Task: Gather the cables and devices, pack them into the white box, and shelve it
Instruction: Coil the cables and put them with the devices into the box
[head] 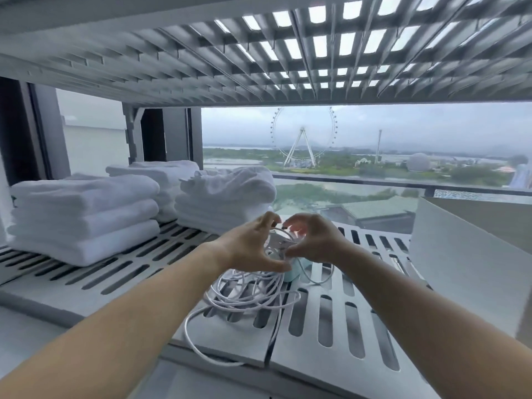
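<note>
A tangle of white cables (253, 292) lies on the slotted grey shelf (331, 321), one loop hanging over its front edge. Both hands meet over the far end of the tangle. My left hand (250, 246) curls its fingers round a bunch of the cables and a white plug. My right hand (313, 240) pinches the same bunch from the right. A small pale-teal device (293, 272) sits just under the hands, partly hidden by them. The white box (449, 254) stands open at the right end of the shelf.
Three stacks of folded white towels (83, 217) fill the left and back of the shelf. Another slotted shelf (259, 53) hangs close overhead. Behind the shelf a window looks onto a Ferris wheel.
</note>
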The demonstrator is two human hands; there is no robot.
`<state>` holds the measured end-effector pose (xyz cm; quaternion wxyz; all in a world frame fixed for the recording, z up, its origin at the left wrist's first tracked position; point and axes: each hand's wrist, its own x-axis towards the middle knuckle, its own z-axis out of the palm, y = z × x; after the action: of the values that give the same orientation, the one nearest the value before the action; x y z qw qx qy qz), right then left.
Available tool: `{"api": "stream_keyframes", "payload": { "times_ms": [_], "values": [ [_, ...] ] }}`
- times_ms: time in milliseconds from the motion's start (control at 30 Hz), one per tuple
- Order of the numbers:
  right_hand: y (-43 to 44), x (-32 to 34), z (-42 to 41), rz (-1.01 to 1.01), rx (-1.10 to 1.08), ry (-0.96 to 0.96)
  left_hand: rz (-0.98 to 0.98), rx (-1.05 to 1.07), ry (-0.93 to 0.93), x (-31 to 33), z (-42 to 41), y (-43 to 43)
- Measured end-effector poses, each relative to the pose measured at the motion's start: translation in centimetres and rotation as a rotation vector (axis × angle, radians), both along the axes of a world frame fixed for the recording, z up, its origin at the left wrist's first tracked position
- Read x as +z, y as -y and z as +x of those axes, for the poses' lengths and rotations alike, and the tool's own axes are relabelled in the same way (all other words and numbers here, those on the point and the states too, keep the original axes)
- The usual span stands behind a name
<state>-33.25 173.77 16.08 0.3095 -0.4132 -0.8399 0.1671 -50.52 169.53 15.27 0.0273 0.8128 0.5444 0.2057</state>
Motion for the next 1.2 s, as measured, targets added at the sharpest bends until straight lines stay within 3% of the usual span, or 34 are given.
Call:
{"api": "stream_keyframes", "payload": {
  "times_ms": [267, 567, 900, 1067, 1200],
  "values": [
    [0.0, -0.2, 0.1, 0.091, 0.155, -0.111, -0.144, 0.010, 0.145, -0.6, 0.3, -1.2],
    [-0.1, 1.1, 1.2, 0.132, 0.067, -0.059, -0.095, 0.023, 0.249, -0.2, -2.3, 0.0],
    [-0.1, 0.1, -0.5, 0.088, 0.050, 0.106, 0.046, 0.281, 0.154, -0.2, -3.8, 0.6],
    [0.0, -1.0, -2.1, 0.064, 0.009, 0.270, -0.101, 0.375, 0.012, -1.1, -3.9, 0.3],
    [-0.3, -1.5, -2.5, 0.038, -0.005, 0.284, -0.238, 0.347, -0.065, -1.7, -3.4, 0.5]
  ]
}}
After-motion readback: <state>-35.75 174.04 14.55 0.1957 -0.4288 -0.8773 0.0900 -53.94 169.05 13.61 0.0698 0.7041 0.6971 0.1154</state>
